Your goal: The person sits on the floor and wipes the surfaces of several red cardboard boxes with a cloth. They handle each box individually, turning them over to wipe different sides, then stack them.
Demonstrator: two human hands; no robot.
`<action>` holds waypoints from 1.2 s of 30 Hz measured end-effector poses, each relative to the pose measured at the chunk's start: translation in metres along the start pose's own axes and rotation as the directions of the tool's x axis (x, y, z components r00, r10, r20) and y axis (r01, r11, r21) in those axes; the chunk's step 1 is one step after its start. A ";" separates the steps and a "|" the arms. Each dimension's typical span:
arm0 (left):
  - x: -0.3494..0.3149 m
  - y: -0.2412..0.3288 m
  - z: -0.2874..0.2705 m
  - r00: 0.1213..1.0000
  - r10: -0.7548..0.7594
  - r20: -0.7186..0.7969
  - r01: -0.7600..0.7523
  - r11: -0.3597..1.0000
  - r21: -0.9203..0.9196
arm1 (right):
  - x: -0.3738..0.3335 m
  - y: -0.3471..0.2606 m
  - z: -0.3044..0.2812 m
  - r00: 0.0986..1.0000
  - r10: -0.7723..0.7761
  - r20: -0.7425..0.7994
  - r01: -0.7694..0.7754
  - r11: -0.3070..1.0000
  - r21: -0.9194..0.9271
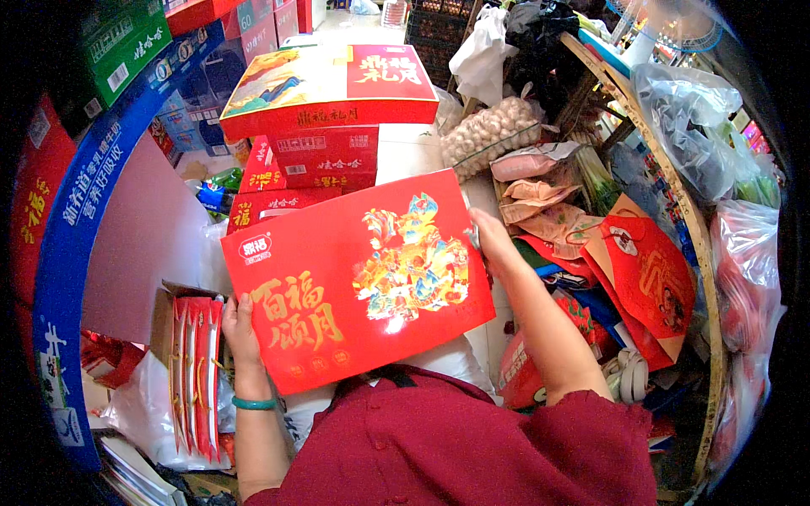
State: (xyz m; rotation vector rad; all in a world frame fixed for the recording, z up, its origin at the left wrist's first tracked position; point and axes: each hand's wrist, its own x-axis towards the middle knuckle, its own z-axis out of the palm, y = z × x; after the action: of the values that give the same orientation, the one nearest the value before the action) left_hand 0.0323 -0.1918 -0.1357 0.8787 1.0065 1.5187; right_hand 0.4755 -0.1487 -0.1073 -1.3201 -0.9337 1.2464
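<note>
A flat red gift box (pixel 329 261) with gold lettering and a colourful printed figure is held up in front of my body, tilted so its right end is farther away. My left hand (pixel 242 336) grips its left edge, the thumb showing on the near side. At the right end, my right hand (pixel 489 240) holds the short edge, its fingers partly hidden by the box. A green bangle (pixel 253 404) circles my left wrist. Beyond the held box, another gift box (pixel 287 110) with a landscape picture lies on top of stacked red cartons (pixel 331 153).
To the left, red folded gift bags (pixel 194 371) stand upright beside a pink panel (pixel 131 228). On the right lie a net sack of garlic (pixel 494 135), red paper bags (pixel 645 291) and a curved wooden edge (pixel 688 202) hung with plastic bags (pixel 688 118). Bottles (pixel 218 196) stand left of the cartons.
</note>
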 end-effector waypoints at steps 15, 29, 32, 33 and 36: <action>0.015 -0.006 -0.001 0.983 -0.184 -0.010 0.185 0.982 0.026 | -0.157 0.030 0.011 0.830 -0.502 -0.244 0.260 0.735 -0.627; 0.007 -0.001 -0.005 0.981 -0.196 0.012 0.196 0.977 -0.078 | -0.154 0.013 0.110 0.633 -0.504 0.588 0.669 -0.026 -0.743; 0.008 -0.001 -0.011 0.969 -0.240 0.052 0.244 0.960 -0.134 | -0.144 0.016 0.157 0.531 -0.444 0.721 0.803 -0.008 -0.596; 0.008 -0.001 -0.008 0.965 -0.253 0.072 0.261 0.949 -0.177 | -0.140 0.019 0.173 0.479 -0.428 0.766 0.845 -0.009 -0.534; 0.008 -0.003 -0.008 0.967 -0.247 0.066 0.255 0.941 -0.222 | -0.130 0.019 0.210 0.347 -0.414 0.841 0.921 -0.020 -0.389</action>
State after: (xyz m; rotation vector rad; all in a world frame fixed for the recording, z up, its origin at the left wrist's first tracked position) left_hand 0.0249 -0.1846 -0.1413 0.5886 0.8604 1.3628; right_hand 0.2470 -0.2419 -0.0853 -0.7909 -2.5498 0.0494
